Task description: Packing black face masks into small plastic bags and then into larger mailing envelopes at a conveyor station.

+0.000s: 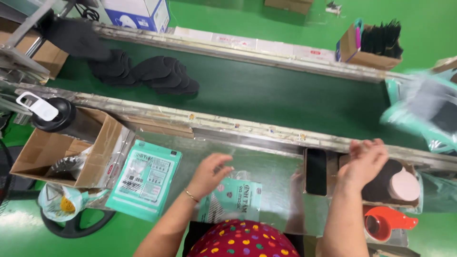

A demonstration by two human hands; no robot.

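The left grip [209, 172], low and just left of the frame's centre, hung loosely open with curled fingers over a clear-fronted teal pouch [233, 202], its fingertips at or just above the pouch's upper edge; actual contact could not be told. The pouch lay directly below that hand in the picture, its long axis running roughly up and down the frame, tipped slightly. The right grip [365, 162], at the right of centre, was open too, palm toward a stack of dark pads [383, 183] in a shallow tray, with a pale pink disc [403, 185] beside them; it held nothing visible. The left hand was plainly the nearer one to the pouch.

Both worked on a shiny steel desk [266, 171]. A second teal pouch [145, 178] rested at lower left against an open cardboard box [62, 147]. Above ran a dark green conveyor belt [266, 93] carrying black masks [157, 74] at upper left. An orange tape dispenser [385, 223] sat lower right, on a green-floored workshop.
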